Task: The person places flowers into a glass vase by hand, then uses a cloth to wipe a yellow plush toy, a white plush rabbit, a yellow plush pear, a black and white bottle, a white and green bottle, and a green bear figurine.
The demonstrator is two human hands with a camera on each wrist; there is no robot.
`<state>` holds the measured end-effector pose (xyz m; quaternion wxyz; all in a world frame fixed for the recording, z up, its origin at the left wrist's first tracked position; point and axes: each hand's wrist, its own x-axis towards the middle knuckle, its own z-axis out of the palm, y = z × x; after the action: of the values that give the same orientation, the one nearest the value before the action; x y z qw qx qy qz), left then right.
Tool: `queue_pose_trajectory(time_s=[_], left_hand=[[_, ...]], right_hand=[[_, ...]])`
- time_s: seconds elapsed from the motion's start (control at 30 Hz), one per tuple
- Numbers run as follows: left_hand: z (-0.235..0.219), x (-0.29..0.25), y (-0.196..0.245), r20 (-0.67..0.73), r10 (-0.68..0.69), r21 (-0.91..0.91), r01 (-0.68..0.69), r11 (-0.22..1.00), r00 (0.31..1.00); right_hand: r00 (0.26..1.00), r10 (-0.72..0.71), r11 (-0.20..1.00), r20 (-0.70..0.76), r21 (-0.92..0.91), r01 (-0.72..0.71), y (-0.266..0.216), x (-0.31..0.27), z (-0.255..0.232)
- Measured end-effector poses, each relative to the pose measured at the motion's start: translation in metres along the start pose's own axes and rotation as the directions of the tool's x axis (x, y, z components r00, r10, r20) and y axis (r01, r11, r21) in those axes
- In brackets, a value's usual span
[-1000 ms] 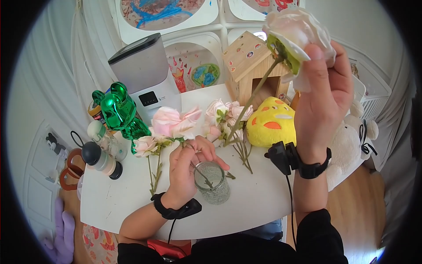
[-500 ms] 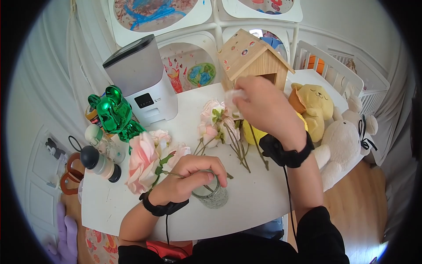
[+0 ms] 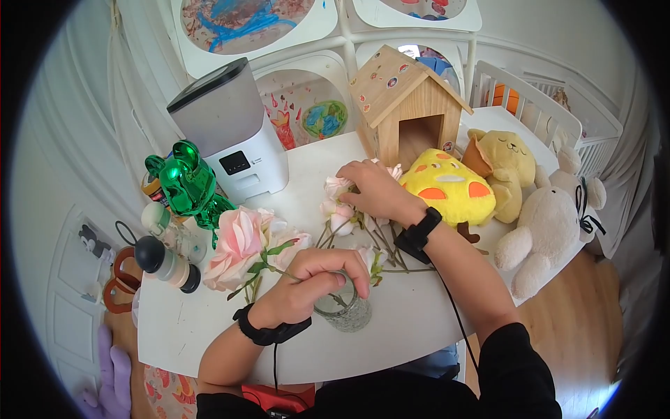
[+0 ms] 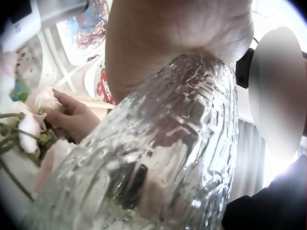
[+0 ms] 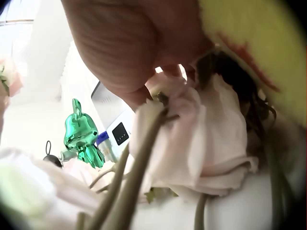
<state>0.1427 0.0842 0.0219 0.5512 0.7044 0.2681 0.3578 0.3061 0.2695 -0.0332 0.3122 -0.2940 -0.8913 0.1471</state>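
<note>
My left hand grips the rim of a textured glass jar, which fills much of the left wrist view. A large pink rose leans out to the left, its stem passing by the hand into the jar. Behind the jar, my right hand has thumb and fingers around a pale rose in a loose group; the right wrist view shows its fingers partly hidden behind petals. A white rose lies just right of the jar, stem pointing right.
A yellow plush sits beside the right forearm, with a wooden house behind. More plush toys stand at right. Left are a green bear figure, a bottle and a white dispenser.
My right hand, holding a white rose aloft earlier, has lowered, let it go beside the jar and moved to the grouped roses. The pink rose has tipped left, and my left hand has closed round the jar.
</note>
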Motion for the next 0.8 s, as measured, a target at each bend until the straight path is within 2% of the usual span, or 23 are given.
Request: queue_pose_trajectory(time_s=[0.03,0.07,0.1,0.13,0.17,0.23,0.27,0.33,0.4,0.43,0.47,0.5,0.6,0.67,0.73,0.8], left_hand=[[0.0,0.0,0.0,0.0,-0.001,0.0,0.001,1.0,1.0],[0.0,0.0,0.0,-0.003,0.005,0.011,-0.005,1.0,1.0],[0.0,0.0,0.0,-0.006,0.012,0.019,-0.012,1.0,1.0],[0.0,0.0,-0.001,-0.01,0.013,0.015,-0.013,1.0,1.0],[0.0,0.0,-0.001,-0.036,0.026,0.039,-0.025,0.999,0.999],[0.001,-0.001,-0.002,-0.069,0.043,0.062,-0.039,0.997,0.997],[0.001,-0.001,-0.002,-0.103,0.056,0.082,-0.048,0.995,0.993],[0.003,0.001,-0.003,-0.14,0.073,0.103,-0.059,0.993,0.987],[0.005,0.003,-0.004,-0.199,0.121,0.144,-0.093,0.985,0.972],[0.008,0.003,-0.008,-0.201,0.12,0.144,-0.092,0.985,0.972],[0.011,0.002,-0.013,-0.256,0.106,0.048,-0.097,0.994,0.961],[0.012,0.001,-0.017,-0.309,0.088,-0.048,-0.108,0.993,0.947],[0.013,0.001,-0.02,-0.304,0.071,-0.112,-0.11,0.988,0.95],[0.015,0.001,-0.021,-0.325,0.064,-0.088,-0.097,0.991,0.944],[0.015,0.0,-0.022,-0.341,0.058,-0.061,-0.083,0.995,0.938],[0.011,-0.003,-0.024,-0.292,0.058,-0.16,-0.109,0.981,0.955]], right_hand=[[0.995,0.038,0.996,0.088,-0.086,-0.031,-0.006,0.001,-0.008],[0.995,0.038,0.996,0.089,-0.086,-0.031,-0.01,0.002,-0.013],[0.996,0.003,0.999,-0.084,-0.047,-0.007,-0.015,0.002,-0.018],[0.967,-0.025,1.0,-0.253,-0.013,0.022,-0.021,0.002,-0.023],[0.969,-0.026,1.0,-0.247,-0.013,0.024,-0.026,0.003,-0.032],[0.916,-0.015,0.987,-0.4,0.143,0.079,-0.037,0.008,-0.057],[0.918,-0.02,0.986,-0.397,0.142,0.083,-0.044,0.009,-0.066],[0.716,-0.031,0.887,-0.698,0.311,0.341,-0.059,0.008,-0.084],[0.537,-0.146,0.883,-0.831,0.134,0.449,-0.074,0.001,-0.104],[0.497,-0.117,0.825,-0.86,0.195,0.531,-0.089,-0.004,-0.113],[0.46,-0.082,0.753,-0.884,0.247,0.609,-0.106,-0.012,-0.12],[0.457,-0.091,0.732,-0.885,0.252,0.633,-0.116,-0.022,-0.125],[0.448,-0.095,0.664,-0.889,0.279,0.694,-0.121,-0.055,-0.139],[0.442,-0.086,0.618,-0.893,0.3,0.727,-0.125,-0.066,-0.139],[0.519,-0.3,0.436,-0.8,0.369,0.821,-0.139,-0.067,-0.131],[0.63,-0.028,0.472,-0.776,0.545,0.693,-0.146,-0.08,-0.105]])
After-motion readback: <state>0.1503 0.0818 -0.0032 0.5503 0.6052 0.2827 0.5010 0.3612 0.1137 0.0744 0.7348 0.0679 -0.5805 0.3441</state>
